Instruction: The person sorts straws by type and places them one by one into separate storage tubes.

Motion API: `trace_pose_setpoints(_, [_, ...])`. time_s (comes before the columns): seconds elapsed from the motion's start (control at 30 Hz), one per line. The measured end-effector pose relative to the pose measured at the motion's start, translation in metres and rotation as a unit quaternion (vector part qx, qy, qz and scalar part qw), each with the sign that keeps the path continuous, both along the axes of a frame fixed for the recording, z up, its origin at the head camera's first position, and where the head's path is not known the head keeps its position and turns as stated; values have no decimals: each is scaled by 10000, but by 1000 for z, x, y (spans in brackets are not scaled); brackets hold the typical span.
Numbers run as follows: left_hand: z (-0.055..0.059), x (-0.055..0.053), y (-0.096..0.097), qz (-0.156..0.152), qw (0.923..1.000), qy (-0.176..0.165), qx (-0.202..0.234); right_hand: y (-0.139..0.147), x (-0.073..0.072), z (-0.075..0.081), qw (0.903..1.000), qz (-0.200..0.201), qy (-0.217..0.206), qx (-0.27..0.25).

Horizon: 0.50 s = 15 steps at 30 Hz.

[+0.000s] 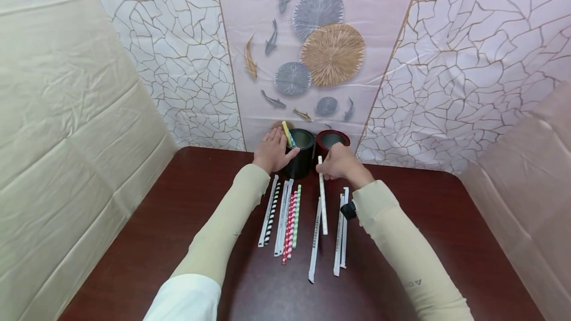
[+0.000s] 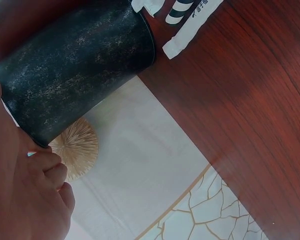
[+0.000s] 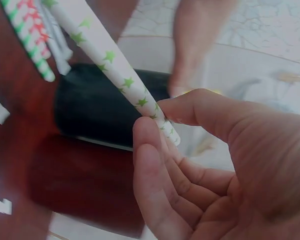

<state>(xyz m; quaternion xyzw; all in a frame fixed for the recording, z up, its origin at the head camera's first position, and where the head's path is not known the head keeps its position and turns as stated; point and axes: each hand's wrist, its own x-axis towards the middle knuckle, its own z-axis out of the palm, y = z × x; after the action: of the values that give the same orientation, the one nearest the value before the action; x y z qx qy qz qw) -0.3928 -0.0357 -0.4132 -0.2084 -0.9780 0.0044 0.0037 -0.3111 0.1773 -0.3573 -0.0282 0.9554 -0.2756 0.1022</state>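
Head view, right hand (image 1: pixel 342 163): bent just near the red can (image 1: pixel 322 148), grasping the white straw (image 1: pixel 323 207) by its far end.
Head view, white straw: slanting toward the near side, its near end by the wrapped straw (image 1: pixel 314 256); the red dotted straw (image 1: pixel 288 229) and green striped straw (image 1: pixel 296 217) lie to the left.
Head view, carrying the straw: a light pinch should serve best, since the thin tube could crease; the long near end should stay clear of the wrapped straw.
Head view, left hand (image 1: pixel 270 152): fingers and thumb spread at the black can's (image 1: pixel 303 166) left rim, beside the yellow straw (image 1: pixel 287 132); gentle contact would probably steady the can without tipping it.
Left wrist view, left hand: fingertips bent beside the rim; whether they clench it or merely rest, I cannot tell.
Right wrist view, right hand: thumb and foremost fingers meet on the white straw, green stars visible, close to one end; the remaining fingers curl loosely, apart from it.
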Motion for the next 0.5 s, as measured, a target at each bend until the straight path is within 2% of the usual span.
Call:
trace_pose_setpoints(0.17, [0,0,0,13,10000,2,-41,4,-1,30,9989,101,420,159])
trace_pose_setpoints(0.27, [0,0,0,13,10000,-4,-17,5,-1,46,9971,115,743,75])
trace_pose_setpoints(0.5, [-1,-2,1,40,10000,-32,-6,4,0,76,9845,23,1753,98])
